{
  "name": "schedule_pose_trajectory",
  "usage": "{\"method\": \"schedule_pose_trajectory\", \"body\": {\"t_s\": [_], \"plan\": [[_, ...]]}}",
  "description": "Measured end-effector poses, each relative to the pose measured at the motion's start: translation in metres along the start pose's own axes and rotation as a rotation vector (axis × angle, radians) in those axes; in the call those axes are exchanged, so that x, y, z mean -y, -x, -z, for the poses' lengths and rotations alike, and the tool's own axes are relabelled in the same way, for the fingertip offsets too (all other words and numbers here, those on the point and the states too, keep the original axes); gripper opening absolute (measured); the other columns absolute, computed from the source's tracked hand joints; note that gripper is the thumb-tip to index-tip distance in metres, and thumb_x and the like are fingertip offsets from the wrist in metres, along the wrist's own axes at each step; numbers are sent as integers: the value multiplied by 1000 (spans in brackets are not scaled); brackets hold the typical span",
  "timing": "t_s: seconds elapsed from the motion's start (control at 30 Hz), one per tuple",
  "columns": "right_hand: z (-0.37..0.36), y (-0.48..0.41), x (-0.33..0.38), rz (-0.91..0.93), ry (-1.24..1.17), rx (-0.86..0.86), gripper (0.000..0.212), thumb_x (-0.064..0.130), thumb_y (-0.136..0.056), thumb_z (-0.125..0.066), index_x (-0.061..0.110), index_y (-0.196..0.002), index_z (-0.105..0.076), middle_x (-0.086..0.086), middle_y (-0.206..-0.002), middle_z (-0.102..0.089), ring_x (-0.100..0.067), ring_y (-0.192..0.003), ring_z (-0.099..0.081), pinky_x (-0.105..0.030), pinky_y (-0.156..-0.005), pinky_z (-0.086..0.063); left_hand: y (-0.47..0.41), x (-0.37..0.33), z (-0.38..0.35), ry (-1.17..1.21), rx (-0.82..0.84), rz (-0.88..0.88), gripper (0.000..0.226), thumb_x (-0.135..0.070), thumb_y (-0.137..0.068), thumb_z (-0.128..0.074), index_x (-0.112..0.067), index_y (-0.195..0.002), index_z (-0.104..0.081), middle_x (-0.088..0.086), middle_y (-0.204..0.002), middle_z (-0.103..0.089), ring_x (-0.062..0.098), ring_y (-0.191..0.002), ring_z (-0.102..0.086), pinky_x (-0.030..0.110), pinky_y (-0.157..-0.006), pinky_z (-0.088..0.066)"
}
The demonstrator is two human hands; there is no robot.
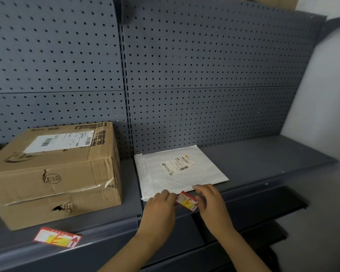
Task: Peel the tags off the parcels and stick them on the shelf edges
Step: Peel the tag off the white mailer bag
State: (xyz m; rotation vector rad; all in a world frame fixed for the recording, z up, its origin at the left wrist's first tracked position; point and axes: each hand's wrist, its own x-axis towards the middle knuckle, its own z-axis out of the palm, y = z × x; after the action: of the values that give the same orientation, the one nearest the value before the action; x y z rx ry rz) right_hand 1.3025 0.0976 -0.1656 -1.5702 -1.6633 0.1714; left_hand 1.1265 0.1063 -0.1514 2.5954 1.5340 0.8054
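While both hands, left [161, 203] and right [208, 199], pinched the small red-and-yellow paper tag [186, 201] just below the flat white plastic mailer [177, 169], they seemingly aligned it for sticking to the grey metal shelf edge [243, 195].

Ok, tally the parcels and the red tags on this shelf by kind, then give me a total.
Cardboard box: 1
White mailer bag: 1
Red tags: 2, the edge tag at the front lip of the shelf, and the held tag pinched between the left hand and the right hand
Total: 4
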Motion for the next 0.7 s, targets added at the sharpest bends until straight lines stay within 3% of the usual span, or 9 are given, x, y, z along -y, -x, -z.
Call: {"method": "schedule_pose_trajectory", "body": {"t_s": [0.13, 0.3, 0.5, 0.7], "plan": [[2, 8, -2, -39, 71, 1, 19, 18, -88, -66, 25, -105, -61, 10, -107, -57, -3, -99, -53, -18, -84, -48, -23, -7, 12, 94, -65, 7, 35, -20, -96, -48, -26, -130, -46, -3, -121, -55, 17, -105, -54, 29, -88, -45], [1, 7, -2, 6, 145, 86, 14, 19, -87, -67, 25, -99, -63, 9, -103, -59, -1, -96, -51, -12, -80, -43, -36, -15, 10, 84, 42, -43, 28, -16, -95, -50, -23, -121, -57, 0, -116, -61, 18, -105, -55, 27, -87, -46], [0, -2, 3, 57, 224, 130, 8, 19, -86, -65, 25, -90, -62, 8, -98, -59, -5, -91, -48, -17, -78, -43, -29, -14, 0, 109, 82, -15, 15, -8, -92, -51, -14, -100, -63, 3, -102, -60, 19, -89, -58, 35, -75, -51], [0, -1, 7, 136, 347, 178, 16, 12, -86, -63, 23, -94, -54, 6, -102, -56, -10, -91, -47, -20, -75, -36, -23, -8, -3, 75, 22, -42, 21, -4, -90, -55, -15, -101, -69, 2, -101, -62, 18, -94, -54, 27, -77, -47]]}}
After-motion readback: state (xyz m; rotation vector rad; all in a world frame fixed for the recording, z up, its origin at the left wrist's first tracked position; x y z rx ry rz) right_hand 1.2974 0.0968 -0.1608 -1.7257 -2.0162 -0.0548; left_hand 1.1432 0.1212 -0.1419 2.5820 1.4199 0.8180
